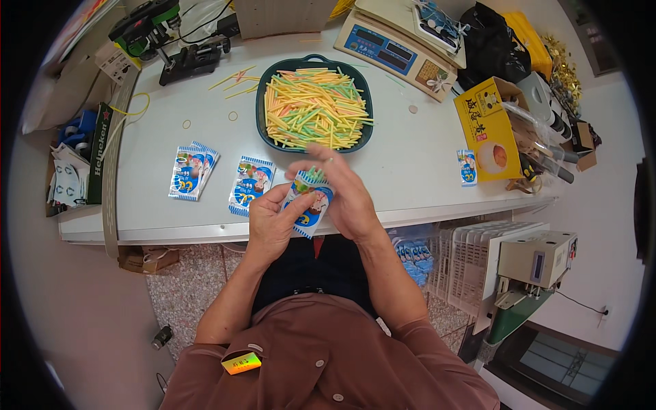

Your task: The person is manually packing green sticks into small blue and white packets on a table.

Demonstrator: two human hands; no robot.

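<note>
My left hand [268,222] grips a small blue-and-white printed packet [309,217], thumb across its front, just over the table's near edge. Short green stick ends [313,173] poke out of the packet's top. Close beside that top is my right hand [350,199], its fingers stretched out, apart and slightly blurred; I see nothing held in it. Beyond both hands stands a dark green tub [260,116] heaped with thin yellow, green and pink sticks [314,109]. One or more like packets [250,183] lie just left of my hands, and an overlapping pair [186,174] lies farther left.
Loose sticks [240,78] and rubber bands [233,116] lie left of the tub. A weighing scale [383,51] stands behind it, right. A yellow box [482,116] and another packet [467,168] are at the right. Below stands a beige machine [536,260] beside white baskets [465,266].
</note>
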